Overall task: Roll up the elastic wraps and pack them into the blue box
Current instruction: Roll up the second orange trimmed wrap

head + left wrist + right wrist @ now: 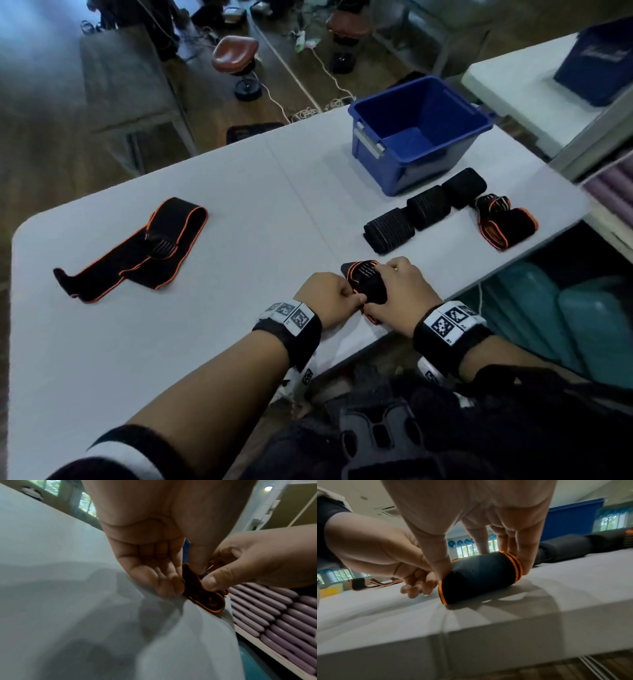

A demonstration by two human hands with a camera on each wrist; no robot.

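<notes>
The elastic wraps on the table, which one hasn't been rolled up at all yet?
The orange-edged wrap lying flat at the table's left side, far from the blue box. The others are rolled.

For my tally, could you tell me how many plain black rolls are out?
3, in a diagonal row beside the blue box: nearest roll, middle roll, farthest roll. None seem hidden.

No readable words or numbers anywhere, black-and-white square code tags on the left wristband (291, 317) and right wristband (448, 323), pale script on the dark blue bag (597, 60), perhaps a brand, too blurred to read
</notes>
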